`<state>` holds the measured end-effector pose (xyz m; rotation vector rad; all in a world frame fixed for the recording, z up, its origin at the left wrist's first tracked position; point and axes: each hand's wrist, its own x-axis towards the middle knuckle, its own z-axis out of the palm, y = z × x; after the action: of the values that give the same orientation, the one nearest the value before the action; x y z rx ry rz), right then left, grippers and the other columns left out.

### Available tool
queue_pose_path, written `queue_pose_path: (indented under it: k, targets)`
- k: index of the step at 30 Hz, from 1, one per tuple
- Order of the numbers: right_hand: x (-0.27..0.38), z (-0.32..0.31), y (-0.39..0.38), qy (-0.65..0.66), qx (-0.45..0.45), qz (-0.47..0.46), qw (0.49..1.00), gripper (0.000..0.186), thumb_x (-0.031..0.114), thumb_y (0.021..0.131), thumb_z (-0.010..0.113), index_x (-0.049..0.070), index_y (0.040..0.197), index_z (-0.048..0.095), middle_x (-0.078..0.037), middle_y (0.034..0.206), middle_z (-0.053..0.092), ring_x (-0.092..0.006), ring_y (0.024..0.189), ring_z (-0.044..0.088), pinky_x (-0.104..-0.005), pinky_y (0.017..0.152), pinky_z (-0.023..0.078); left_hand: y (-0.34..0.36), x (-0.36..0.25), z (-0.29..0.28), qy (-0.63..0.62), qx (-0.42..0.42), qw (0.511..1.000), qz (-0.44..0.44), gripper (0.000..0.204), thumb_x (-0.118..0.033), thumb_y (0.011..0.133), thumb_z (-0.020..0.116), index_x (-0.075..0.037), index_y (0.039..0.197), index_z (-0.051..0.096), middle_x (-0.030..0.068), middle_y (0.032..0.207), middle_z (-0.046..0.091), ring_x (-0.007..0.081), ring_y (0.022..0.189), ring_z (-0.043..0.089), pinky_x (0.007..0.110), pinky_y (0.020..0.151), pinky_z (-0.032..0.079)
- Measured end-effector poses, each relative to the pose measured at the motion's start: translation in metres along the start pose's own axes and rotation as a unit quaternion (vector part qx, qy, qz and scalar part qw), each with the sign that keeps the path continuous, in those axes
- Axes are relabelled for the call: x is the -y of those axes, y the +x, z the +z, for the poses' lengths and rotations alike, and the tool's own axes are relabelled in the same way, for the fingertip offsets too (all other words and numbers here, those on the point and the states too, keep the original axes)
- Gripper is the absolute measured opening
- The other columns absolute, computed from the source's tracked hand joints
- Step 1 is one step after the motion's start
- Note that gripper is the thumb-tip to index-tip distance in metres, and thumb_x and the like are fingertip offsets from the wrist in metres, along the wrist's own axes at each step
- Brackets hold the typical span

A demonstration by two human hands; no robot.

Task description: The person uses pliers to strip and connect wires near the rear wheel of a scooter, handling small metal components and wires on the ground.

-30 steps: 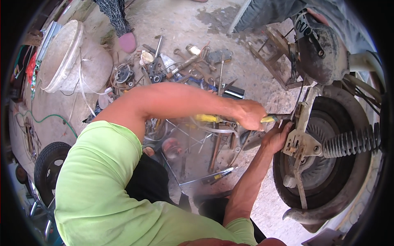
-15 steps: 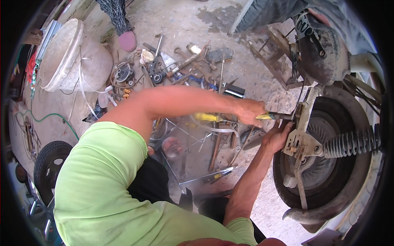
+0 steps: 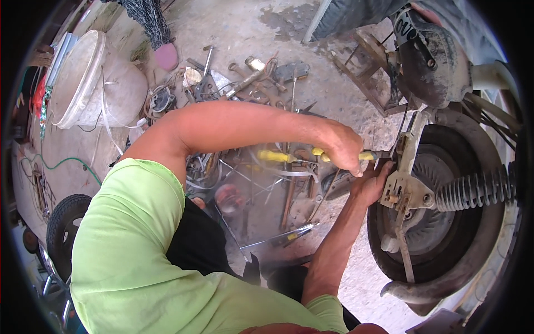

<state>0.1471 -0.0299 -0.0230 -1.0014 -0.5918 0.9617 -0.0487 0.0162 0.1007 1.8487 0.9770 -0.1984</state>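
Head view, noted left to right. Far left of all fingers, a black-tyred wheel stands at the edge of the view, with a thin green hose curving across the ground just beyond it. A pale round tub sits beyond that, well left of the left fingers; a pink shoe on another person's foot shows to its right. Nearer to the left fingers, though apart from them, loose parts and tools lie scattered on the concrete; a blurred reddish container and a loose yellow handle are among the items left of the fingers. Left hand: fingers curled around a yellow-and-dark tool, the grip protruding on both sides of the fist, its dark end pointing right, just above the right fingertips. Right hand: slightly below and right of the left, fingers raised against the edge of a metal bracket; whether they pinch anything is not discernible, tips partly hidden. Immediately right of these fingers, the bracket stands in front of a large dark wheel. Farther right, well apart from both hands, a coil spring extends from the bracket.
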Motion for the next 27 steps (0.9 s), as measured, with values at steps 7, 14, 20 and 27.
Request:
queue_pose_path:
  k: [7,14,20,27]
  targets:
    - [-0.002,0.005,0.001,0.011,-0.011,0.020,1.000,0.050,0.020,0.099,0.065,0.008,0.143,0.045,-0.005,0.144,0.049,-0.0197,0.127,0.045,-0.0438,0.098,0.040,0.058,0.070,0.058,0.022,-0.181,0.967,0.178,0.038,-0.031,0.089,0.066,0.005,0.100,0.067,0.0270,0.105,0.060,0.0448,0.094,0.062,0.048,0.084,0.050]
    - [-0.003,-0.004,0.003,0.007,-0.018,0.012,1.000,0.048,0.020,0.099,0.065,0.006,0.141,0.047,-0.006,0.140,0.052,-0.0206,0.124,0.048,-0.0433,0.099,0.041,0.029,0.034,0.043,-0.003,-0.133,0.984,0.122,0.043,-0.035,0.091,0.062,0.007,0.096,0.068,0.0265,0.099,0.066,0.0440,0.092,0.065,0.047,0.083,0.050]
    - [0.002,0.003,-0.004,0.049,0.002,0.061,0.997,0.046,0.018,0.099,0.063,0.002,0.139,0.047,-0.010,0.134,0.055,-0.0234,0.119,0.054,-0.0452,0.104,0.044,-0.006,-0.011,-0.003,-0.043,0.002,0.999,-0.025,0.057,-0.049,0.091,0.060,0.007,0.100,0.070,0.0268,0.093,0.070,0.0426,0.090,0.068,0.048,0.082,0.051]
    - [-0.003,0.004,0.001,0.025,-0.008,0.016,1.000,0.049,0.018,0.098,0.065,0.005,0.141,0.046,-0.007,0.143,0.050,-0.0199,0.126,0.047,-0.0423,0.099,0.043,0.054,0.061,0.059,0.056,-0.155,0.979,0.120,0.045,-0.039,0.087,0.066,0.004,0.101,0.067,0.0271,0.101,0.065,0.0427,0.095,0.065,0.050,0.081,0.051]
